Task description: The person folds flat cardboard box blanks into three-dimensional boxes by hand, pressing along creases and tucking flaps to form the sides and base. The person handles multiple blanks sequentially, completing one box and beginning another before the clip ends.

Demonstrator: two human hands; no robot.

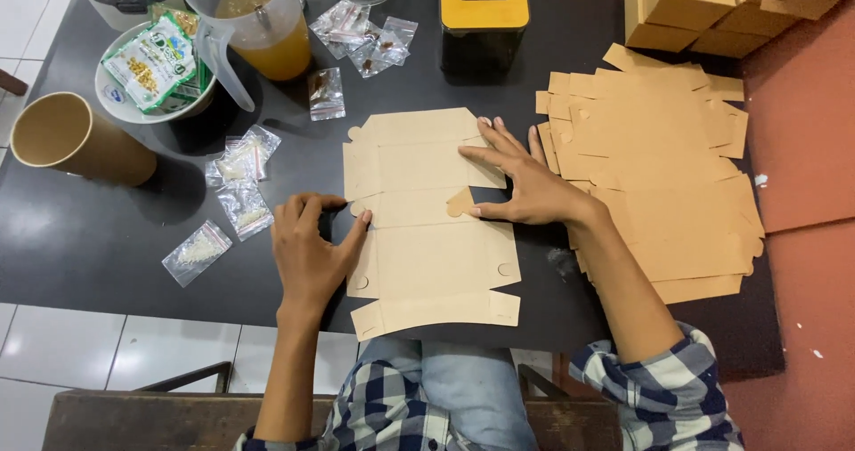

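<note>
Already flattened out on the dark table (pixel 107 228), the unfolded kraft box blank (pixel 427 255) lies at the centre, its lower flap hanging just over the near edge. Starting at nine o'clock, a brown paper cup (pixel 67 139) lies on its side, with a white bowl (pixel 116 99) of snack packets and a plastic jug of orange liquid (pixel 267 24) at about eleven, and small clear zip bags (pixel 236 188) scattered between them and the blank. The left hand (pixel 307 251) rests at the blank's left edge, fingers curled, thumb tip touching the cardboard. The right hand (pixel 525 184) lies open and spread on the blank's upper right, pressing it flat; neither hand is clamped on anything. At three o'clock sits a stack of flat blanks (pixel 659 157), with folded boxes (pixel 712 6) at one o'clock. The step looks like creasing the panels; lifting the left side along its fold line would call for a steady right palm.
</note>
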